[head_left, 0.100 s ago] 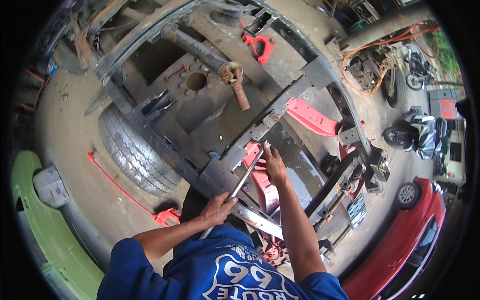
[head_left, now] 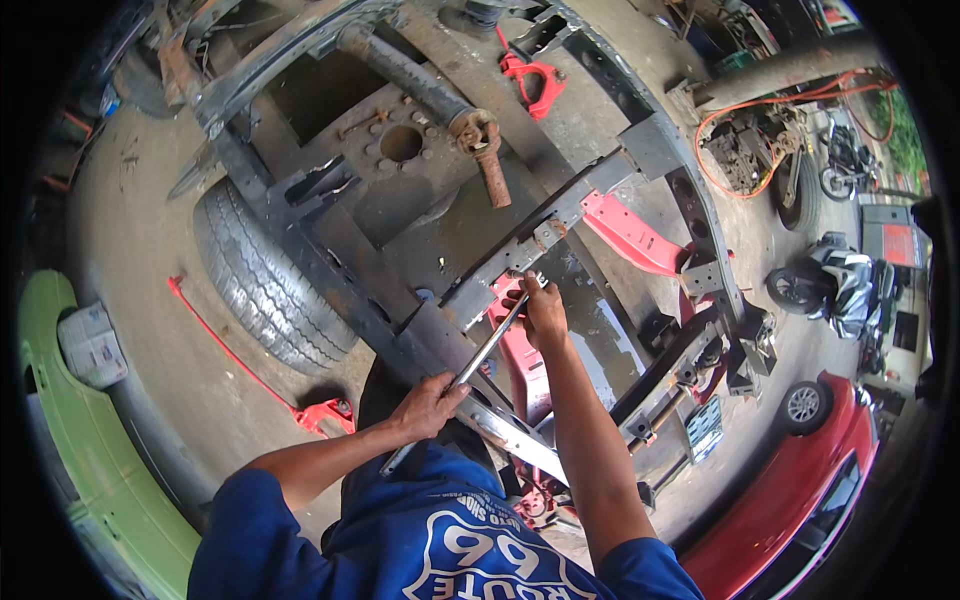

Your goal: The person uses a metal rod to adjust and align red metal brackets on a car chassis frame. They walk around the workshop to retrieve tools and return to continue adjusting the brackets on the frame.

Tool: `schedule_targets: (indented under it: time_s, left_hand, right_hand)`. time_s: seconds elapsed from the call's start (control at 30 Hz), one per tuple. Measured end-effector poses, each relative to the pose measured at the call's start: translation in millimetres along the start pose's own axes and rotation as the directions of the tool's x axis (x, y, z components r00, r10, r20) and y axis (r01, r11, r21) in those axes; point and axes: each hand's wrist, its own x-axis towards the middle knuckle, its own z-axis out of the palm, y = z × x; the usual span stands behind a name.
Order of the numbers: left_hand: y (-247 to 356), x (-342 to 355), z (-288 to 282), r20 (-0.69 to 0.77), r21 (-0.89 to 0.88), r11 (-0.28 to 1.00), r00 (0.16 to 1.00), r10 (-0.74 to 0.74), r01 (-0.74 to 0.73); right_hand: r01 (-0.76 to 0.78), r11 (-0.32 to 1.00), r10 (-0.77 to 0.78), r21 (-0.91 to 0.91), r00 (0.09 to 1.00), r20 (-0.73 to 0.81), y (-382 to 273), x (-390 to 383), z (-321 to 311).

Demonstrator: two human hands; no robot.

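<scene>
A long silver bar-handled wrench runs aslant from beside my waist up to the vehicle frame. My left hand is wrapped round its middle. My right hand closes over its far end, beside a black crossmember of the frame. Whether the wrench's head sits on a bolt there is hidden by my fingers. Under the wrench lies a red bracket arm, and a second red arm is fixed farther right.
A rusty-ended axle shaft lies across the far part of the frame. Left of it stands a big tyre, with a red floor jack nearer me. A green car body is at left, a red car at right, beyond it a motorcycle.
My view has shifted slightly. Both hands stay on the wrench, whose near end now shows a little farther left and whose far end sits slightly higher in the picture.
</scene>
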Motion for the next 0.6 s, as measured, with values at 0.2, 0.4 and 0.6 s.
schedule_targets:
  time_s: [0.2, 0.4, 0.6]
  left_hand:
    - [-33, 18, 47, -0.159, 0.020, 0.995, 0.983, 0.096, -0.094]
    - [-82, 58, 114, -0.292, -0.054, 0.980, 0.941, 0.170, -0.194]
    - [-66, 50, 110, -0.084, -0.415, 0.902, 0.992, 0.091, -0.118]
  right_hand:
    - [0.029, 0.955, -0.085, -0.296, 0.980, -0.181, 2, 12, 17]
    - [0.226, 0.877, -0.225, -0.425, 0.973, 0.055, 17, 14, -14]
    - [0.125, 0.908, -0.040, -0.400, 0.976, 0.214, 101, -110, -84]
